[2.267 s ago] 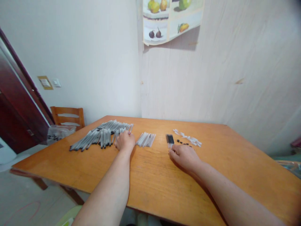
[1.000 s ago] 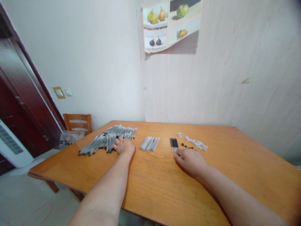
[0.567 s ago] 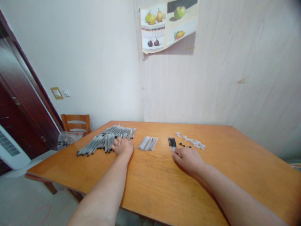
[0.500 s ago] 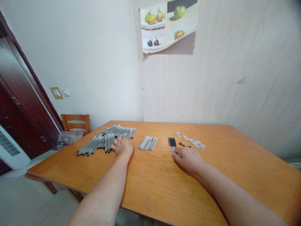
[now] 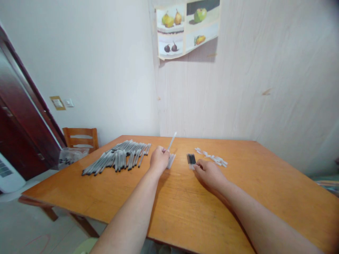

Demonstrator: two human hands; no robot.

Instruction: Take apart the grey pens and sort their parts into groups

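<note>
My left hand (image 5: 159,159) is closed around a slim translucent white pen barrel (image 5: 172,140), which sticks up from the fingers, tilted to the right. Below and partly behind this hand lies a small row of similar clear barrels (image 5: 171,161). My right hand (image 5: 210,173) rests on the table with thumb and fingers pinched at the near end of several black pen refills (image 5: 191,158) lying side by side. What sits between those fingertips is hidden. Beyond the right hand are scattered small white translucent pieces (image 5: 218,160).
A large pile of grey-white pens with black ends (image 5: 106,160) spreads over the left of the wooden table (image 5: 180,204). A wooden chair (image 5: 81,133) with a plastic bag (image 5: 72,155) stands past the left edge. Fruit pictures (image 5: 188,30) hang on the wall.
My left hand has moved right from the pen pile to the clear barrels, and a barrel now rises from its fingers. My right hand stays by the refills. The view has shifted slightly.
</note>
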